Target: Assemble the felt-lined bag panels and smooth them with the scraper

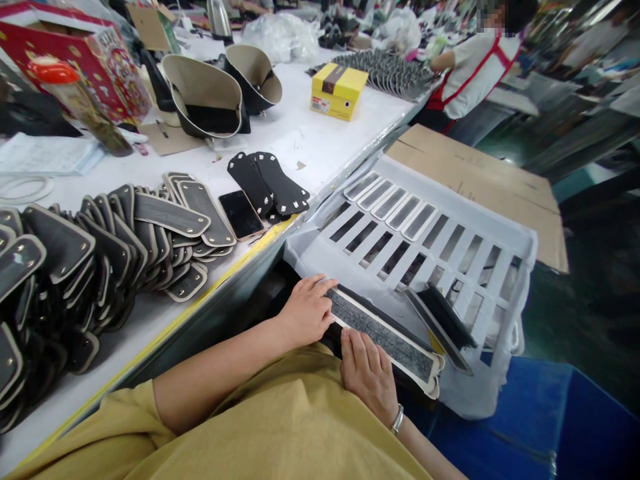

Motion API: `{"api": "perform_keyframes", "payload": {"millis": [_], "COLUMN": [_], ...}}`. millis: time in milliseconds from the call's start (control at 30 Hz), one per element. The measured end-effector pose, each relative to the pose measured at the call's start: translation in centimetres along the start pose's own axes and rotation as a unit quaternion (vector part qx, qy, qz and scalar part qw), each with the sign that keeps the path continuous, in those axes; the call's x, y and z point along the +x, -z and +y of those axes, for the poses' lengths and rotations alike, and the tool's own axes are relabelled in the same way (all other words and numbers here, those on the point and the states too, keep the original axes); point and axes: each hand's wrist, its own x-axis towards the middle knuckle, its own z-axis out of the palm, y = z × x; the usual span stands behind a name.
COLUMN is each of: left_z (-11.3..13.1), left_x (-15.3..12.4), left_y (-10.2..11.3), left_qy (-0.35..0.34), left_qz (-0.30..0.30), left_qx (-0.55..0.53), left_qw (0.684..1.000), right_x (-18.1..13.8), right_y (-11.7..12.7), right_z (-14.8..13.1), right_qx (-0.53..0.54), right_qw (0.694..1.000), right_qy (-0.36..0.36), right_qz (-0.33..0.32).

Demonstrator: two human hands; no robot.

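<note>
A long grey felt-like strip with a pale border (385, 333) lies in front of my body, slanting down to the right. My left hand (307, 310) is closed on its left end, fingertips bent over the border. Along the near edge rests my right hand (369, 370), its fingers together and curled over the border; the thumb is hidden. Beyond the strip, a white tray with slots (345, 270) carries several pale-rimmed grey plates (403, 208). Two dark bars (440, 327) lean across the tray's near side.
Piles of grey panels with pale edges (195, 213) cover the left table, beside a phone (241, 215) and black pieces (280, 183). Further back stand a yellow box (339, 91) and curved shells (203, 93). Cardboard (480, 180) and a blue bin (530, 407) flank the tray. A co-worker (480, 67) stands beyond.
</note>
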Motion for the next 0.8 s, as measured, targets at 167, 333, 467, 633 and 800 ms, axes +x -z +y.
{"api": "perform_keyframes", "payload": {"millis": [167, 333, 467, 633, 800], "left_z": [-2.0, -4.7, -4.6, -3.7, -3.6], "left_x": [-0.2, -0.7, -0.5, -0.1, 0.0], "left_y": [0.5, 1.1, 0.7, 0.1, -0.2], "left_qy": [0.006, -0.075, -0.062, -0.025, -0.008], "left_qz": [0.022, -0.008, 0.001, 0.015, 0.020], "left_qx": [-0.052, -0.102, -0.124, -0.126, -0.132], "left_qw": [0.998, 0.992, 0.990, 0.992, 0.991], "right_x": [0.5, 0.7, 1.0, 1.6, 2.5], "right_y": [-0.3, -0.4, -0.5, -0.7, -1.1], "right_z": [-0.1, 0.0, -0.1, -0.2, -0.4], "right_qx": [-0.003, -0.005, -0.002, 0.004, 0.018], "right_qw": [1.000, 1.000, 1.000, 1.000, 0.999], "right_qy": [0.010, 0.010, 0.011, 0.014, 0.027], "right_qz": [-0.003, -0.009, -0.014, -0.013, -0.001]}}
